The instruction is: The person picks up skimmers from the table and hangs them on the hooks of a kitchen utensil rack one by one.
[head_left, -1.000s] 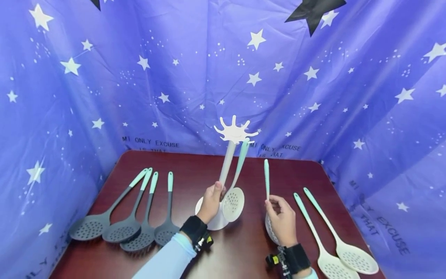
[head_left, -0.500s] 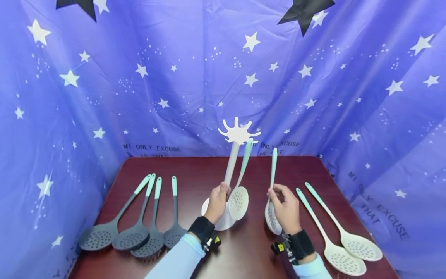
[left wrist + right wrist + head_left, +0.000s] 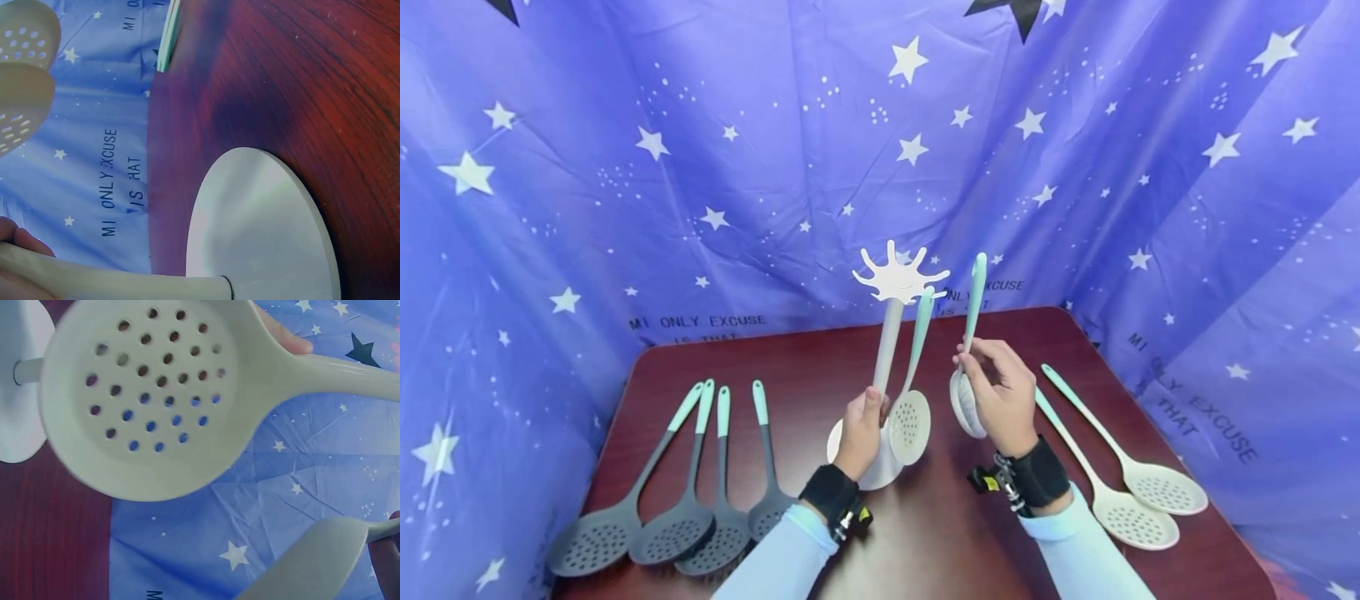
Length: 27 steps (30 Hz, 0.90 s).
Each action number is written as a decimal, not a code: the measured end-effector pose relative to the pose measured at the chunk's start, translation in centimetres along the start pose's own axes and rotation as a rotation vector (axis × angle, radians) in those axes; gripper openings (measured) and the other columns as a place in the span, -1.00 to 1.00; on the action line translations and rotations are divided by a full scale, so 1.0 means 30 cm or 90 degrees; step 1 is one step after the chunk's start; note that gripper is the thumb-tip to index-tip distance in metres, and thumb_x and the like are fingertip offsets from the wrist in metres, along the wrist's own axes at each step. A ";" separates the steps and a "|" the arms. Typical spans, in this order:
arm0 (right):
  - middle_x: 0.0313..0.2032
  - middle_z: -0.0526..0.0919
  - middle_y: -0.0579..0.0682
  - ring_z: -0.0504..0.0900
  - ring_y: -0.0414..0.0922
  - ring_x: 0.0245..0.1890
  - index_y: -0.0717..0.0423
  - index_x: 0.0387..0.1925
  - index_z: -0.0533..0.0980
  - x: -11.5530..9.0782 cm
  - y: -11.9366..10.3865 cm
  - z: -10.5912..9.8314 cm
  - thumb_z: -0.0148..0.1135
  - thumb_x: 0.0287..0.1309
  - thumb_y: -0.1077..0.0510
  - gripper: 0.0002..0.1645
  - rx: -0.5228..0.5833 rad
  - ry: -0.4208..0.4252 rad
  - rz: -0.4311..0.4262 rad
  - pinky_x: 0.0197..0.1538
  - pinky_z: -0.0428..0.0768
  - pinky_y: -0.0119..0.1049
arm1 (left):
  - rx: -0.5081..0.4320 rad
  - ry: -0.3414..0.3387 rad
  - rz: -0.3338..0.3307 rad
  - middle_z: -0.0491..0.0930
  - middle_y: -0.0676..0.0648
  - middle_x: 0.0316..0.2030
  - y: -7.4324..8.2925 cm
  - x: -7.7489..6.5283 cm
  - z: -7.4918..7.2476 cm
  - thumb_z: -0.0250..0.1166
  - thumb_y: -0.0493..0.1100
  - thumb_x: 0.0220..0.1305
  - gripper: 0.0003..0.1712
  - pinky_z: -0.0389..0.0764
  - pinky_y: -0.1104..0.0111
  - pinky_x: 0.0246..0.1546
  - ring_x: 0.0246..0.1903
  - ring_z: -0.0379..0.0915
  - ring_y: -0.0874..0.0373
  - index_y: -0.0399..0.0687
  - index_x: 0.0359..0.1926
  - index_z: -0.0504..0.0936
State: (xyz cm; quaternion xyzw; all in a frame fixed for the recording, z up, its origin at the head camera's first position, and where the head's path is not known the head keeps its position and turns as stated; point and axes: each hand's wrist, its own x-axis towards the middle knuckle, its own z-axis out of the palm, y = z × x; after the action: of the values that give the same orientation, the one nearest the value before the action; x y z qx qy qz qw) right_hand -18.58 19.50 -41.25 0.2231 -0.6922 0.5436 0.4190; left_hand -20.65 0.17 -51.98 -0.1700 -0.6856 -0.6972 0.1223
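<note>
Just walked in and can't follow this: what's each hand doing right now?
Left hand: closed, holding the white stand.
Right hand: closed, pinching a cream perforated spoon with a mint handle.

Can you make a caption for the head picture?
Left hand grips the white stand; right hand holds a slotted spoon.

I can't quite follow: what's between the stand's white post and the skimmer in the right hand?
Another mint-handled cream skimmer; the head view shows it.

The head view looks forward and down across the worktop [image 3: 820, 367]; both wrist views, near and turned sideways, share the stand's base [image 3: 262, 212].
</note>
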 end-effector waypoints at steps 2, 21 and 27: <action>-0.26 0.70 0.32 0.74 -0.17 -0.27 0.38 -0.08 0.68 0.004 0.003 -0.001 0.29 0.12 0.66 -0.64 0.006 0.000 -0.003 -0.19 0.69 -0.42 | 0.001 -0.001 -0.002 0.23 0.12 -0.62 -0.003 0.000 -0.005 -0.28 0.43 0.52 -0.10 0.17 0.46 -0.50 -0.61 0.11 0.31 -0.30 -0.46 0.45; -0.31 0.69 0.32 0.70 -0.31 -0.29 0.46 -0.13 0.67 0.031 -0.034 0.038 0.34 0.05 0.66 -0.68 -0.042 -0.018 -0.007 -0.20 0.62 -0.56 | 0.003 0.010 -0.019 0.23 0.09 -0.62 -0.022 0.039 0.015 -0.29 0.60 0.31 0.08 0.17 0.45 -0.50 -0.60 0.12 0.30 -0.43 -0.47 0.43; -0.33 0.67 0.34 0.67 -0.33 -0.30 0.50 -0.15 0.66 0.032 -0.082 0.054 0.34 0.06 0.65 -0.72 -0.052 -0.020 -0.003 -0.19 0.59 -0.58 | -0.005 0.000 -0.016 0.26 -0.05 -0.64 0.016 0.025 -0.006 -0.27 0.55 0.40 0.00 0.20 0.45 -0.50 -0.60 0.14 0.31 -0.37 -0.48 0.41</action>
State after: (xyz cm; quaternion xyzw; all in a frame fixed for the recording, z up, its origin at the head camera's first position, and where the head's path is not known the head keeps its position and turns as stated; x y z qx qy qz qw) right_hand -17.79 17.36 -39.16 0.2162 -0.7200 0.5101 0.4180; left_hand -21.16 0.03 -51.25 -0.1618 -0.6850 -0.7013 0.1125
